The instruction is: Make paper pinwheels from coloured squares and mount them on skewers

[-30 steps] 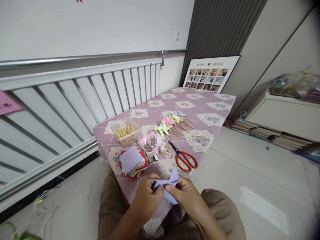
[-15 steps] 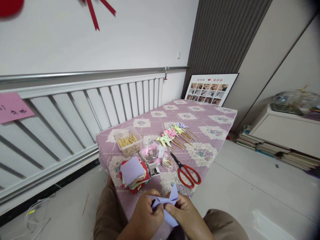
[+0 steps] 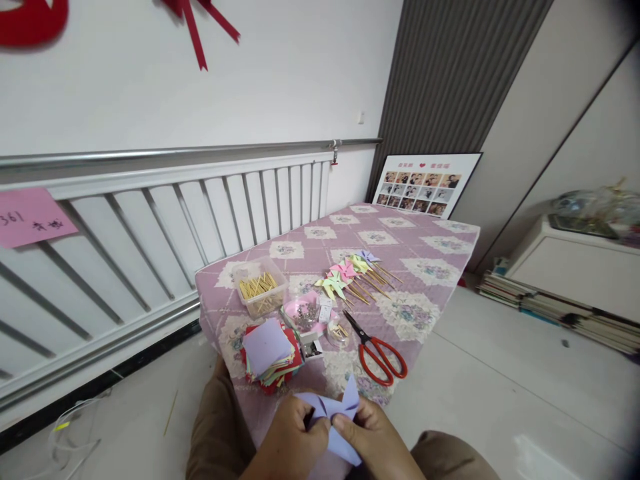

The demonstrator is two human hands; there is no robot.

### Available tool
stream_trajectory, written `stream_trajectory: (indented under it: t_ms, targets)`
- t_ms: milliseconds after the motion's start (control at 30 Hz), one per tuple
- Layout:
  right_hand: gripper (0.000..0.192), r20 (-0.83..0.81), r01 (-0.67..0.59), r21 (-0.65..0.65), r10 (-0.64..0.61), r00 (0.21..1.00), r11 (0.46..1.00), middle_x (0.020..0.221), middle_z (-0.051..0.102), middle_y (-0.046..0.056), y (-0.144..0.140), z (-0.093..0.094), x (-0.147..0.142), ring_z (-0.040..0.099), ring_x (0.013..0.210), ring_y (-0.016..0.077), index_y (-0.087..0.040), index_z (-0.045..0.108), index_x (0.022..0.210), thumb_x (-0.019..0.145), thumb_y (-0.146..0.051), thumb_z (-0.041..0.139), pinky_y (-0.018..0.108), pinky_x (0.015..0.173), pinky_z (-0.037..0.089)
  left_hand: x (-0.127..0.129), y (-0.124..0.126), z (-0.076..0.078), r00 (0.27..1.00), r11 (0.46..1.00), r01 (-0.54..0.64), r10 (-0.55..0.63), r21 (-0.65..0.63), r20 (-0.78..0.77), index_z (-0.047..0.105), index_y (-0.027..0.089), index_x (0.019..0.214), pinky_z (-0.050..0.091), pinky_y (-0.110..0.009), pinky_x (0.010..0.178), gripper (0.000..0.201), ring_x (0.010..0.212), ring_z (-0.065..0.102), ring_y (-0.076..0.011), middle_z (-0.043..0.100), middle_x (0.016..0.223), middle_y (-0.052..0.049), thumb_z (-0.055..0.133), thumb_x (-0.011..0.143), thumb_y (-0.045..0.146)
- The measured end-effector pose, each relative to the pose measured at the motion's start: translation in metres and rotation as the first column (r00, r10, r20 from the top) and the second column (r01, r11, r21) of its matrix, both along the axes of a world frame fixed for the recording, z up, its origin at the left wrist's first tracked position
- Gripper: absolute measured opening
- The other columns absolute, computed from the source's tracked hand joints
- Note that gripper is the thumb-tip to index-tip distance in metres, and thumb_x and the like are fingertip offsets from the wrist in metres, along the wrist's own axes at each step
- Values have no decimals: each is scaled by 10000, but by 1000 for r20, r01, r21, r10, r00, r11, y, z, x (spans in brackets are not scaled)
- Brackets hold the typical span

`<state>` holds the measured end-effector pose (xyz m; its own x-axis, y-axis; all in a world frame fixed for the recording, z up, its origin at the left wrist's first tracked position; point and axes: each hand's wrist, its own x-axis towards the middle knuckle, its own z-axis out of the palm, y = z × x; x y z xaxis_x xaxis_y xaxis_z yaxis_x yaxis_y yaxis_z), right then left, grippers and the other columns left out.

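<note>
Lavender paper, creased into pointed blades, held over the near end of the worktop

The left hand has its grip closed, thumb against bent fingers, on one side of the smooth, matte sheet. The right hand pinches the other side just as firmly, its thumb pressed flat near the middle. One sharp blade stands up between the hands and a broader flap slants down below the thumbs.

The worktop wears a mauve cloth with a textured weave, set with cream, lace-edged diamonds of flowers. Just beyond the left hand lies an uneven stack of square papers, lavender on top, with red and pale edges fanning out beneath. Beside it are a small white box with dark contents too small to make out and a round clear container of short pale pieces. Shiny metal bits sit by a glossy pink dish. Behind, a translucent plastic tub is filled with slim straw-coloured sticks.

Scissors, with dark tapering blades and red looped handles, lie flat near the right hand. Farther back, paper pinwheels in green, pink, yellow and lavender overlap in a slanting row on thin wooden stems.
</note>
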<state>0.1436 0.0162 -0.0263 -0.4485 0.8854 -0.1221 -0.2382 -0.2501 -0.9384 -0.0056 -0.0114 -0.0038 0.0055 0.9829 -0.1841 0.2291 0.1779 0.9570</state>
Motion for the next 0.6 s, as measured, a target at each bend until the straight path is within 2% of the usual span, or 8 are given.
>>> stream_trajectory:
  t_ms: [233,433,533,600]
  targets:
    - [368,27,54,-28,-53,998,998,695,687,11,-4,6,-7,615,668,194,-186,706,826,663,-512,755,325,699,486,-1,-2,-21,987,987,-159,158,-24,-35,665,140,773,436,-286,669,156,717,595,-208,684,731,-53,615,670,246]
    - [383,59,59,-62,-56,997,996,680,683,4,-3,-2,-14,605,655,185,-185,694,771,630,-533,769,305,683,476,-8,1,-32,980,981,-192,190,-29,-55,666,151,816,424,-294,745,181,805,606,-227,700,815,-68,626,665,243]
    - [428,123,47,-71,-38,992,996,659,681,12,0,-6,-17,610,644,196,-184,697,754,627,-591,737,307,663,477,-14,4,-34,975,976,-208,201,-66,-94,665,160,796,416,-299,747,177,807,602,-233,695,816,-65,637,648,251]
    - [465,172,23,-59,-13,985,998,670,688,23,2,-8,-19,619,656,212,-185,701,754,615,-628,719,316,662,481,-18,4,-34,979,974,-201,197,-104,-51,669,168,797,412,-305,762,178,822,600,-240,697,826,-61,640,638,242]
